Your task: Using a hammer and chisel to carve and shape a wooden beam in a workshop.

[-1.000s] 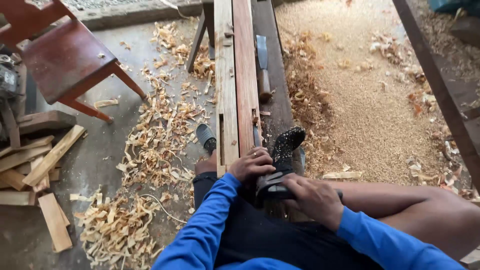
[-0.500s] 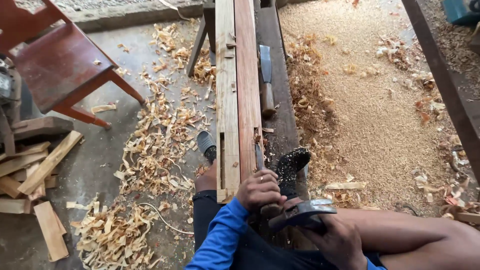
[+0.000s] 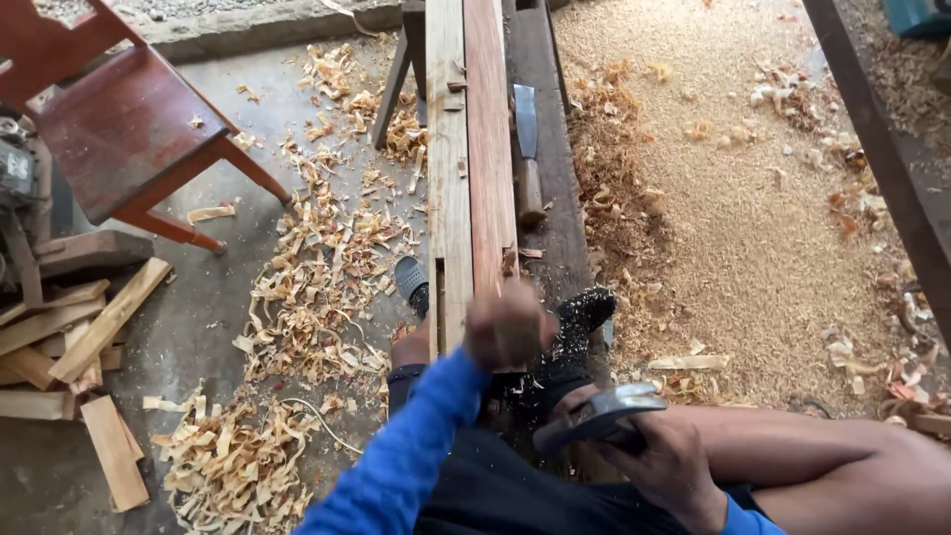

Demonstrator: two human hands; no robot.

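Two long planks, a pale one (image 3: 448, 178) and a reddish one (image 3: 489, 149), lie side by side on a dark bench (image 3: 555, 198) and run away from me. My left hand (image 3: 507, 329), in a blue sleeve, is blurred by motion over the near end of the planks, fingers curled. My right hand (image 3: 674, 466) sits lower right beside my bare knee and grips a grey metal hand plane (image 3: 597, 416), lifted off the wood.
A chisel with a wooden handle (image 3: 526, 149) lies on the bench right of the planks. Wood shavings (image 3: 317, 297) cover the floor to the left, sawdust (image 3: 753, 198) to the right. A red chair (image 3: 129, 139) and stacked offcuts (image 3: 79, 337) stand far left.
My right hand has pulled the plane back off the planks toward my lap. My left hand has moved forward along the plank end and is now blurred.
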